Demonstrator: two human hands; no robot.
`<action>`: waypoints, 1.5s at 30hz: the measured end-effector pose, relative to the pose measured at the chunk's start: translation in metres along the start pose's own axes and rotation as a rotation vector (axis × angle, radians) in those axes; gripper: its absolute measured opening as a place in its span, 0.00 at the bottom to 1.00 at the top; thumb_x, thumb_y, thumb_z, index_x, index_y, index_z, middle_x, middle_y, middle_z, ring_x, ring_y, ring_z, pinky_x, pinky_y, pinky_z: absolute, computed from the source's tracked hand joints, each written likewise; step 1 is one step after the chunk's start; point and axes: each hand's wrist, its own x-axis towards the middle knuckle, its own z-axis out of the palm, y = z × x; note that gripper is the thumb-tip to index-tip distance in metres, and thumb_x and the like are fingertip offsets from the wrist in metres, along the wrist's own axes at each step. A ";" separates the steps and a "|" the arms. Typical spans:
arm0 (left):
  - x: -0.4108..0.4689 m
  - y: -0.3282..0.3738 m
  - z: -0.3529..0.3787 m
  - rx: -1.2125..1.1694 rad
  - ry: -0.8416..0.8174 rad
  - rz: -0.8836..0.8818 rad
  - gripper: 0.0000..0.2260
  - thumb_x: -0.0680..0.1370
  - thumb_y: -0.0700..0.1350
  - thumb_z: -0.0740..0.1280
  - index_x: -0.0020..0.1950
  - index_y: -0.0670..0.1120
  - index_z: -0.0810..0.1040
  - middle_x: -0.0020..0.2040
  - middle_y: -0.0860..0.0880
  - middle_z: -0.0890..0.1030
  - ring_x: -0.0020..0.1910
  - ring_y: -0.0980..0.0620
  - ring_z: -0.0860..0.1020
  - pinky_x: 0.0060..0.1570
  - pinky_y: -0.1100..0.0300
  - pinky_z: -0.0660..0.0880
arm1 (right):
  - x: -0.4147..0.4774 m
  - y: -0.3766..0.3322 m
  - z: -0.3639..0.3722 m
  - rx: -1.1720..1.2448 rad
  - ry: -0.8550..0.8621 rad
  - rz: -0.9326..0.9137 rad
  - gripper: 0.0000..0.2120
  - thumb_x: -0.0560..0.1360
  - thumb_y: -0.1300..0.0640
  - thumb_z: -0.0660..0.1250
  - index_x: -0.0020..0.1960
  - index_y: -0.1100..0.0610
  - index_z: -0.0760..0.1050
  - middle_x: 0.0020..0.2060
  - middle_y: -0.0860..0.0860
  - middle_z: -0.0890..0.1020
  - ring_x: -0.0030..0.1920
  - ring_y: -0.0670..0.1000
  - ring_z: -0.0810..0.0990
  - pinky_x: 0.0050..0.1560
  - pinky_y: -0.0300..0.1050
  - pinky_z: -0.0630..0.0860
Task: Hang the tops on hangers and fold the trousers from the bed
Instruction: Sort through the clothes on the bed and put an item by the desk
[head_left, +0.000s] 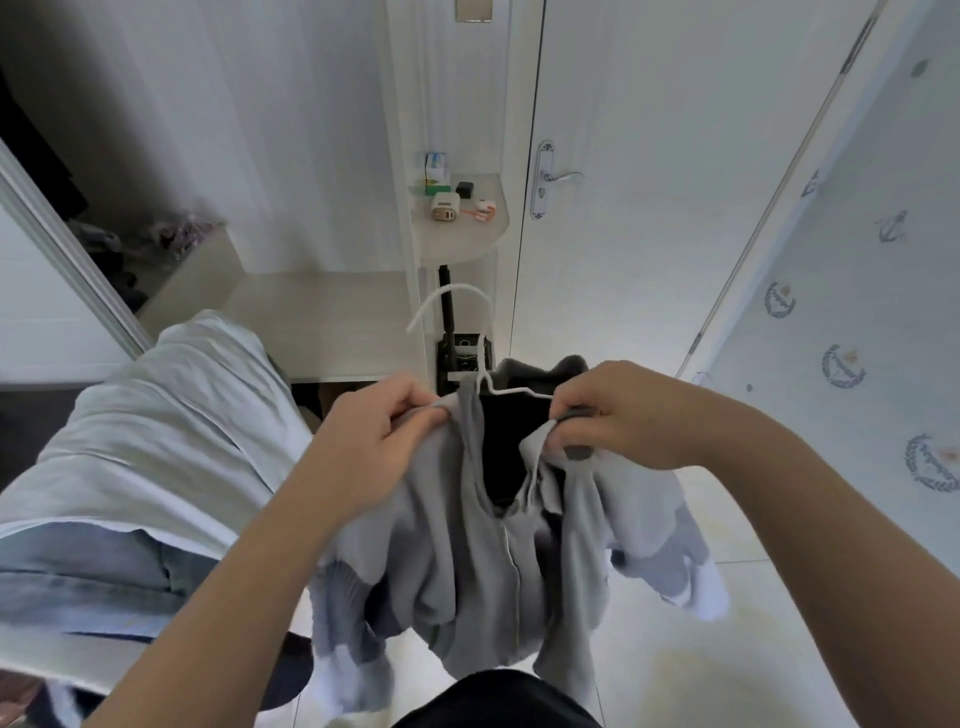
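A light grey zip-up jacket (467, 561) hangs in front of me, its front open at the neck over a dark lining. A white hanger (457, 296) sits inside it, the hook sticking up above the collar. My left hand (379, 447) pinches the jacket's left shoulder by the collar. My right hand (618, 415) grips the right side of the collar where the hanger's arm runs under the fabric. The jacket's sleeves droop down on both sides.
A pale blue garment (156, 441) hangs close at my left. Ahead is a white door with a handle (550, 179) and a small rounded shelf (462, 228) with chargers and boxes. An open wardrobe (104, 234) is at far left, patterned wallpaper (857, 338) on the right.
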 end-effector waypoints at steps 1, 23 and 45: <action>-0.002 0.001 -0.001 -0.012 -0.026 -0.002 0.07 0.80 0.44 0.70 0.44 0.53 0.80 0.39 0.57 0.83 0.41 0.56 0.81 0.44 0.63 0.74 | -0.003 0.002 0.001 -0.006 0.038 -0.030 0.11 0.78 0.52 0.69 0.38 0.53 0.78 0.35 0.47 0.80 0.34 0.41 0.74 0.38 0.36 0.67; 0.020 -0.020 -0.004 0.169 0.129 0.086 0.09 0.83 0.44 0.62 0.53 0.50 0.82 0.46 0.56 0.83 0.49 0.51 0.80 0.53 0.55 0.74 | 0.008 0.018 0.024 0.220 0.228 -0.066 0.17 0.81 0.51 0.65 0.34 0.54 0.77 0.25 0.42 0.76 0.27 0.41 0.71 0.32 0.30 0.67; 0.052 -0.020 0.023 0.271 0.153 0.312 0.09 0.81 0.40 0.65 0.56 0.39 0.82 0.44 0.55 0.75 0.45 0.44 0.78 0.50 0.42 0.74 | 0.030 0.052 0.007 0.410 0.378 -0.048 0.03 0.78 0.50 0.68 0.48 0.45 0.81 0.34 0.49 0.79 0.37 0.44 0.80 0.41 0.33 0.74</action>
